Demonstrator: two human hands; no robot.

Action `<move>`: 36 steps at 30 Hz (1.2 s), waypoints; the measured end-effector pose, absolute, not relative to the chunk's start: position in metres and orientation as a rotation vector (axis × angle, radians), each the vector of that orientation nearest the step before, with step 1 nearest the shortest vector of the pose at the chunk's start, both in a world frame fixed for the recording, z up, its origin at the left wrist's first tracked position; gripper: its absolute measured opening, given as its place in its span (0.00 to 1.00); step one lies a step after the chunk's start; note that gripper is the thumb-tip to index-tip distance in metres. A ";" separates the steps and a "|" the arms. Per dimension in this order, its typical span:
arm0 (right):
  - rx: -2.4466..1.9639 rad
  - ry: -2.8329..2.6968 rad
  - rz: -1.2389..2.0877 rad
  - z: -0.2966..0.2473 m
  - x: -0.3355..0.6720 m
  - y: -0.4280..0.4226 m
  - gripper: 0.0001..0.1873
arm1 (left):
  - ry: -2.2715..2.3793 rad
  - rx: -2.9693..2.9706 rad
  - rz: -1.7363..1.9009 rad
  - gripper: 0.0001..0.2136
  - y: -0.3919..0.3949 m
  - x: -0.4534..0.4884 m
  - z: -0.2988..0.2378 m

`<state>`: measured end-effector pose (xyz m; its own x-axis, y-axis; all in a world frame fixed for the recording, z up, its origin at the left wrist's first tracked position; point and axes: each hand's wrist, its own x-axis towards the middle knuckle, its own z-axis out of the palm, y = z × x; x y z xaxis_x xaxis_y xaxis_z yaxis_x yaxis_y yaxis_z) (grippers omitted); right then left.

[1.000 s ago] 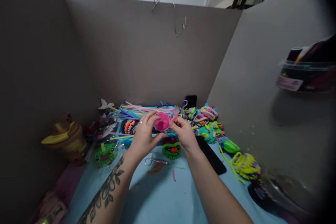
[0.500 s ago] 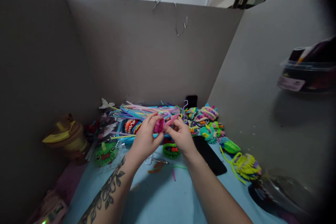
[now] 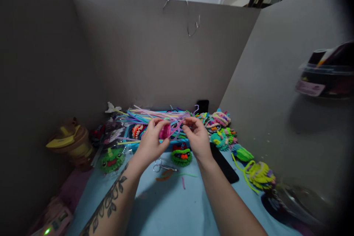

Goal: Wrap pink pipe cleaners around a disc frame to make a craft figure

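My left hand (image 3: 151, 141) is closed around a small pink pipe-cleaner piece (image 3: 166, 131), held up above the blue table. My right hand (image 3: 197, 137) pinches the free pink pipe-cleaner end (image 3: 177, 127) that runs from that piece toward it. Both hands hover in front of a pile of loose pipe cleaners (image 3: 151, 115). Just below them on the table sits a green pipe-cleaner figure with a red mouth (image 3: 181, 155).
Small scissors (image 3: 162, 166) and cut pipe-cleaner bits lie on the blue table surface (image 3: 171, 206). A black phone (image 3: 224, 164) lies to the right, with several finished colourful figures (image 3: 221, 129) beyond. A brown and yellow bottle (image 3: 70, 143) stands left. Grey partition walls enclose the desk.
The pink piece went from a flat disc facing me to a narrower shape turned edge-on. My right hand has drawn a little to the right, pulling the pink strand out.
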<state>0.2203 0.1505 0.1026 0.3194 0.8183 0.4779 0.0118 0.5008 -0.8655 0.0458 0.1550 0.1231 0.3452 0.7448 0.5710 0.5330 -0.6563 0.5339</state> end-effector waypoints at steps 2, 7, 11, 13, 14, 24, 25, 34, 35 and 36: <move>-0.982 -1.211 0.536 0.104 0.223 0.150 0.13 | 1.128 2.343 1.192 0.22 0.154 0.045 0.125; -1.082 -1.369 0.298 0.108 0.228 0.149 0.08 | 0.990 2.329 1.131 0.20 0.154 0.043 0.131; -1.068 -1.366 0.207 0.110 0.226 0.144 0.09 | 0.985 2.346 1.110 0.18 0.154 0.044 0.130; -1.030 -1.347 0.137 0.112 0.223 0.138 0.10 | 1.044 2.369 1.124 0.19 0.154 0.044 0.128; -1.004 -1.350 0.104 0.113 0.221 0.135 0.10 | 1.076 2.378 1.133 0.19 0.154 0.045 0.127; -0.935 -1.368 0.226 0.111 0.206 0.129 0.07 | 1.102 2.394 1.138 0.18 0.153 0.044 0.129; -0.958 -1.348 0.303 0.110 0.207 0.131 0.06 | 1.093 2.398 1.140 0.18 0.153 0.043 0.128; -1.032 -1.309 0.739 0.115 0.211 0.136 0.04 | 1.106 2.446 1.162 0.16 0.152 0.045 0.128; -1.038 -1.324 0.755 0.115 0.210 0.135 0.04 | 1.108 2.454 1.162 0.16 0.151 0.045 0.128; -1.047 -1.342 0.769 0.115 0.210 0.135 0.04 | 1.111 2.459 1.164 0.16 0.151 0.046 0.128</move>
